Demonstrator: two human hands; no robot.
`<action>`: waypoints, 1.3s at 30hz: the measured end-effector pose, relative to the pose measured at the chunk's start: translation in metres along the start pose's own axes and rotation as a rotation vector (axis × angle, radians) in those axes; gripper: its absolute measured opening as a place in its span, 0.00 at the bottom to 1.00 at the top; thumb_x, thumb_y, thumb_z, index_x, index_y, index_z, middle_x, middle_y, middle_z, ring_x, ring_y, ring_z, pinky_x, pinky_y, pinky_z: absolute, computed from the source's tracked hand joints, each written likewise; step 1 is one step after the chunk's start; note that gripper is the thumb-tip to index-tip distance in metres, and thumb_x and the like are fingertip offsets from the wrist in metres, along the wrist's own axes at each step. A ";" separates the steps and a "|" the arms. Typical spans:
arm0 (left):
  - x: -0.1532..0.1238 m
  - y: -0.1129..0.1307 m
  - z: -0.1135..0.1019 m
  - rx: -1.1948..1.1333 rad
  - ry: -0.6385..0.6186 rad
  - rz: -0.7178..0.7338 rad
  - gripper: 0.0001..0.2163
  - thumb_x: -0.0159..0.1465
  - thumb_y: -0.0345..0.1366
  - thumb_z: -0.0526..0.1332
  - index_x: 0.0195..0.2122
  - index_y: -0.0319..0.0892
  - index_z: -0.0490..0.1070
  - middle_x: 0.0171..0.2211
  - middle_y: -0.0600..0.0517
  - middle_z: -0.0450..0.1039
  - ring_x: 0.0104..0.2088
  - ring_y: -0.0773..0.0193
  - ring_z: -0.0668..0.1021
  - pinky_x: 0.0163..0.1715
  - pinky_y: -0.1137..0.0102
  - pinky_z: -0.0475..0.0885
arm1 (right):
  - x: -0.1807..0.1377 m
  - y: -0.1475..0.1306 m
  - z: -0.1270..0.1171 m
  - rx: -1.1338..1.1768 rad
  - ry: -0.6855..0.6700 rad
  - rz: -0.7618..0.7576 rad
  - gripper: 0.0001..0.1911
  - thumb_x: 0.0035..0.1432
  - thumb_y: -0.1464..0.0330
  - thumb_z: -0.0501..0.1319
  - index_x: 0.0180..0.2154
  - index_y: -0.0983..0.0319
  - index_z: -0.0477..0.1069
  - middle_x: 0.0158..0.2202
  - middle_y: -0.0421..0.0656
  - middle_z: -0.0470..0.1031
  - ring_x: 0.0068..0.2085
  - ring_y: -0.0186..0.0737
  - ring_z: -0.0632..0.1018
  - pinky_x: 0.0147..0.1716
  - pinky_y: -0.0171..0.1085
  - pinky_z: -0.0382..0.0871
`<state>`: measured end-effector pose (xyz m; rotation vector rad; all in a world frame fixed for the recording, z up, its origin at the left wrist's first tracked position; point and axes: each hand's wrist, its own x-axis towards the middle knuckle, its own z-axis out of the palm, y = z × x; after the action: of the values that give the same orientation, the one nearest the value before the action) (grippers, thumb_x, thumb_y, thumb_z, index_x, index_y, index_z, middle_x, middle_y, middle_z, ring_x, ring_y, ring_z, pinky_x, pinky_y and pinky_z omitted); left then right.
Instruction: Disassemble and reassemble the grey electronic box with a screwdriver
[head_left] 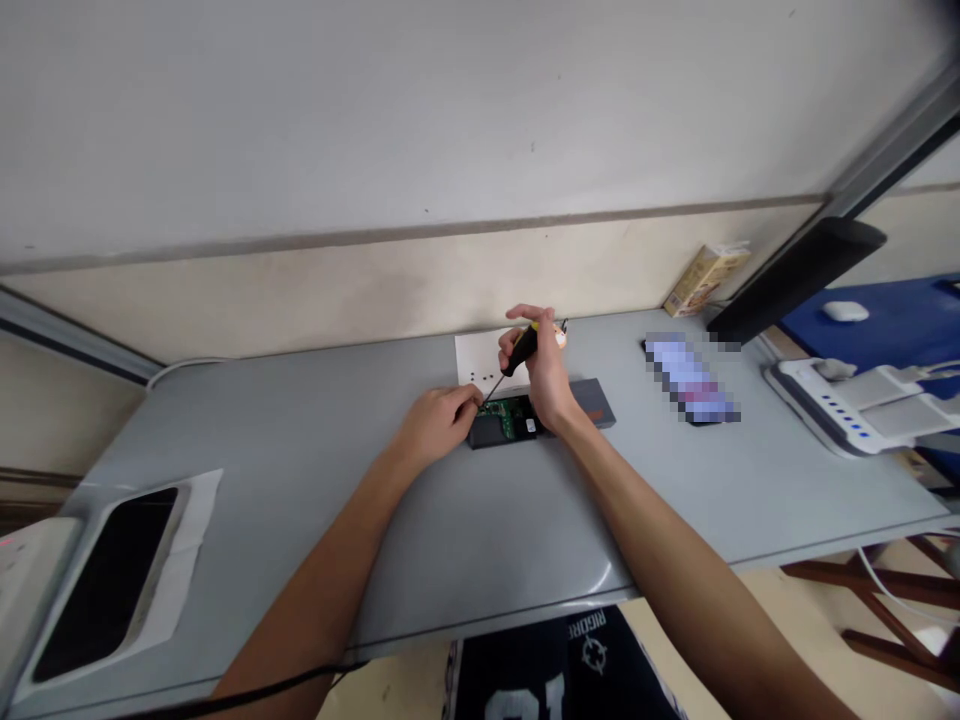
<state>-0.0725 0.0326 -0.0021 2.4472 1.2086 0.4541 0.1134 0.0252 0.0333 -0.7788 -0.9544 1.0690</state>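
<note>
In my right hand (pixel 551 375) is a screwdriver (pixel 523 350) with a black and yellow handle, tilted so its thin shaft slants down to the left. The tip reaches the upper left part of a green circuit board (pixel 514 415) set in a dark, flat casing. My left hand (pixel 442 420) is at the left end of that casing, fingers bunched by the screwdriver tip; whether they pinch anything small is hidden. Behind the board lies a white sheet (pixel 472 350) with several tiny dark screws or bits on it. A grey flat box or cover (pixel 596 400) extends right of the board, partly behind my right wrist.
To the right lie a phone (pixel 690 380) with a blurred screen and a white power strip (pixel 832 410) with plugs. A small carton (pixel 705 278) and a black upright object (pixel 795 280) stand at the back right. A dark-topped tray-like object (pixel 109 585) sits at the left.
</note>
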 end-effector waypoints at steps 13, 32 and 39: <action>0.001 -0.005 0.003 0.012 0.019 0.046 0.12 0.69 0.31 0.52 0.42 0.45 0.76 0.36 0.51 0.79 0.34 0.61 0.78 0.37 0.68 0.68 | -0.001 -0.005 -0.004 -0.065 0.013 0.042 0.27 0.56 0.47 0.68 0.31 0.56 0.54 0.20 0.30 0.64 0.22 0.31 0.70 0.26 0.34 0.64; 0.002 -0.004 0.002 0.009 0.010 0.039 0.12 0.69 0.32 0.52 0.42 0.46 0.77 0.36 0.51 0.80 0.33 0.60 0.79 0.36 0.68 0.69 | -0.003 -0.006 -0.004 -0.166 0.001 -0.035 0.21 0.63 0.46 0.62 0.34 0.56 0.61 0.24 0.33 0.64 0.24 0.32 0.71 0.29 0.36 0.66; 0.001 -0.004 0.001 0.025 0.013 0.051 0.12 0.69 0.32 0.52 0.42 0.45 0.76 0.36 0.51 0.80 0.34 0.60 0.79 0.38 0.67 0.70 | -0.004 -0.004 0.000 -0.091 -0.095 0.013 0.26 0.67 0.43 0.51 0.48 0.55 0.73 0.37 0.41 0.74 0.41 0.38 0.79 0.42 0.40 0.72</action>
<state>-0.0736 0.0357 -0.0049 2.5044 1.1660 0.4726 0.1143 0.0196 0.0359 -0.8153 -1.0859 1.0874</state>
